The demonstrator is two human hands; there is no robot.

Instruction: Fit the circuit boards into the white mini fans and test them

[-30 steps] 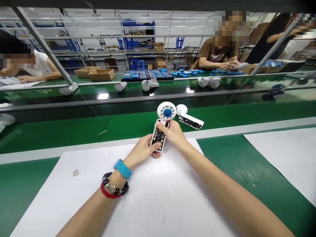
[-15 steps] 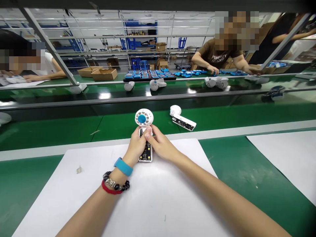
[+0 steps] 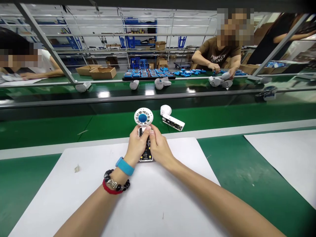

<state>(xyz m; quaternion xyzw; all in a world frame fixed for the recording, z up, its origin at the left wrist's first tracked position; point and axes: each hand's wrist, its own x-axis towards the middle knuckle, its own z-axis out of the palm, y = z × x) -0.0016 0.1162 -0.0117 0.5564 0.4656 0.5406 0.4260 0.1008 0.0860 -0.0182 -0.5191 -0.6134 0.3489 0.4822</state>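
Note:
Between both hands is a white handheld fan with a round vented head and a blue centre. Its handle is uncovered, showing a black circuit board. My left hand is closed round the left side of the handle, thumb pressed near the neck. On the other side my right hand is closed on it too, its thumb beside the left one. The fingers behind the handle are hidden. Just beyond, a second white fan lies on the green belt with its board facing this way.
White paper covers the bench under my forearms, with a small clear scrap at left. Past the belt, more white fan parts lie on a raised line. A tray of blue parts and open cartons stand behind; two people work across.
The second fan and the belt under it have shifted left, while parts on the far line moved right. My right thumb has moved up beside the left thumb. Both hands still hold the fan.

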